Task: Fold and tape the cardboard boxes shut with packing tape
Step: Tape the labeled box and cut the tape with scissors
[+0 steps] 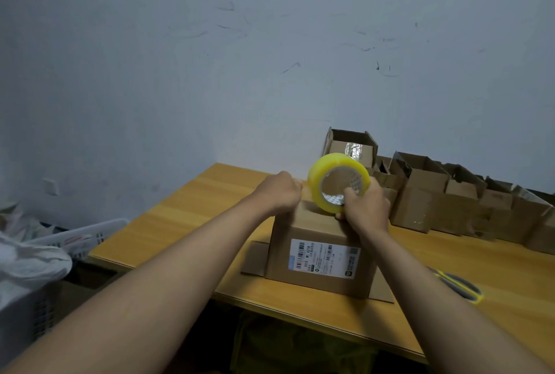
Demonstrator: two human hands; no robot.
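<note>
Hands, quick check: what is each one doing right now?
Left hand: curled at the far top edge of the labelled cardboard box; what it pinches cannot be told.
Right hand: grips the yellow packing tape roll above the box.

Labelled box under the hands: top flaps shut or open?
Shut: the labelled box shows a flat top, with the tape roll held over it.

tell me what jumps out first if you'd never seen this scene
The yellow tape roll stands out, gripped by the right hand above the cardboard box with a shipping label at the wooden table's middle. The left hand is at the box's far top edge. A row of open-topped boxes lines the wall on the right.
</note>
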